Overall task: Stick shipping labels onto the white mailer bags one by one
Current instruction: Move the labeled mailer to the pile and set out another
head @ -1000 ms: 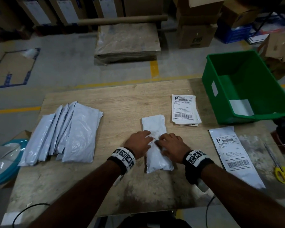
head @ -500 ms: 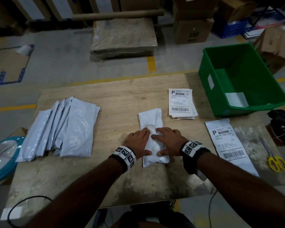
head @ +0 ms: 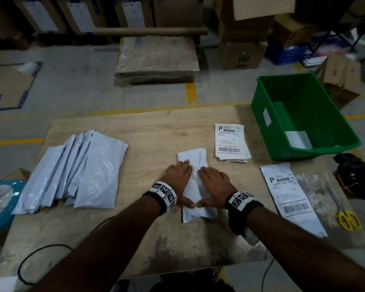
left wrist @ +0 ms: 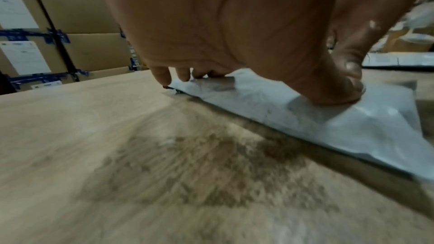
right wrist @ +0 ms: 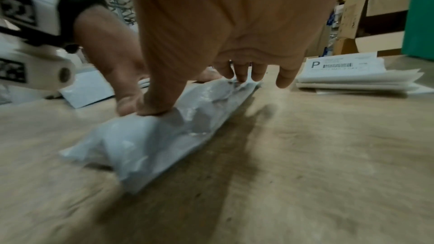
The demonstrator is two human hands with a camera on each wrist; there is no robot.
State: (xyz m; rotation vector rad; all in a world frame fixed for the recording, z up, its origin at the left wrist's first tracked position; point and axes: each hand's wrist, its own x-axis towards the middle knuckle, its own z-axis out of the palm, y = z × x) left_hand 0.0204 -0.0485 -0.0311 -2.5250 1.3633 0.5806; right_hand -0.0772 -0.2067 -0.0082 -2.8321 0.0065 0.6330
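A white mailer bag (head: 195,159) (left wrist: 340,127) (right wrist: 150,140) lies lengthwise on the wooden table (head: 156,131), plain side up. My left hand (head: 178,175) (left wrist: 223,44) rests flat on its left half and my right hand (head: 214,182) (right wrist: 223,34) on its right half, fingers straight, both thumbs pressing its near end. A stack of shipping labels (head: 230,142) (right wrist: 352,75) sits just beyond the bag to the right. A labelled mailer (head: 289,192) lies at the right. A fanned pile of plain mailers (head: 76,167) is at the left.
A green bin (head: 303,116) stands at the table's far right corner with one white sheet inside. Yellow-handled scissors (head: 343,209) lie near the right edge, beside a dark bundle (head: 358,178). A black cable (head: 40,260) runs over the near left corner. Cardboard boxes line the floor behind.
Both hands have slid along the bag while pressing it flat, spreading with thumbs now at its near end. The bag itself has stayed in place.
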